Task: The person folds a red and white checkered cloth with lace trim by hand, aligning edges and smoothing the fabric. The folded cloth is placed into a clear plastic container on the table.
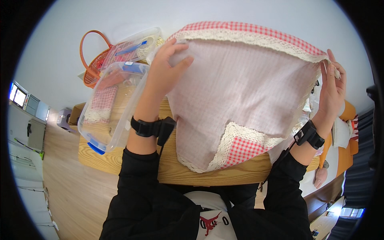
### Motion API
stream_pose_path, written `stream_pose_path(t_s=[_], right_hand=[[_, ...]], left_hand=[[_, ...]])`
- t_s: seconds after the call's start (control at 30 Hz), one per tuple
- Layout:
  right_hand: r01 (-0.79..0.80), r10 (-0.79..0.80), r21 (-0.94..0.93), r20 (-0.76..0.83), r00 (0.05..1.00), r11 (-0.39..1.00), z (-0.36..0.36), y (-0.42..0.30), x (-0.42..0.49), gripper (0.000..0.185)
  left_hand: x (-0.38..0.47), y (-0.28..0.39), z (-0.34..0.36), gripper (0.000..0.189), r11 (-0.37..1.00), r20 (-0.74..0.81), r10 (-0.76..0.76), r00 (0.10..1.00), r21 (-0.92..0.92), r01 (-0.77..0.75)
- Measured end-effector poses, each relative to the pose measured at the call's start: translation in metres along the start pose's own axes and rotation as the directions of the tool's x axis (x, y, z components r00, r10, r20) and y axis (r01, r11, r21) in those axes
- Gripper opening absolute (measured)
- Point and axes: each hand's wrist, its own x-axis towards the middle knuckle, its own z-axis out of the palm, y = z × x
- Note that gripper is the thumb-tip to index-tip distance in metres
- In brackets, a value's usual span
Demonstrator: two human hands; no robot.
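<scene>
A large cloth [240,87] with its pale pink underside showing spreads before me over the wooden table [210,178]. Red-and-white gingham, edged with cream crochet lace [231,34], shows along the far edge and on a turned-up near corner [244,151]. My right hand [333,81] pinches the far right corner between thumb and fingers. At the far left corner, my left hand [171,63] lies against the cloth, thumb and forefinger apart. Whether its other fingers grip the edge cannot be made out. Both wrists wear black strapped devices.
Left of the cloth stands a clear plastic box [115,147] with blue latches; a folded gingham cloth [103,100] shows through it. Behind are its apparent lid [132,48] and an orange wicker basket [99,61]. Clear plastic packaging [304,115] lies partly hidden at right.
</scene>
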Motion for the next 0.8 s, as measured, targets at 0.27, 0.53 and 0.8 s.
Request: stream_pose_path(t_s=[0.27,0.53,0.8], right_hand=[[-0.15,0.148,0.022,0.075,0.986,0.988,0.01,-0.009,-0.003,0.017],[-0.226,0.232,-0.056,0.167,0.958,0.973,0.011,-0.007,-0.004,0.019],[-0.199,0.267,-0.332,0.176,0.947,0.922,0.029,-0.016,-0.012,0.023]], left_hand=[[-0.004,0.017,0.005,0.031,0.968,0.257,-0.166,0.952,-0.144,0.207],[-0.019,0.032,0.03,0.023,0.967,0.463,-0.137,0.876,-0.129,0.219],[-0.049,0.055,0.065,0.026,0.966,0.811,-0.017,0.585,-0.138,0.219]])
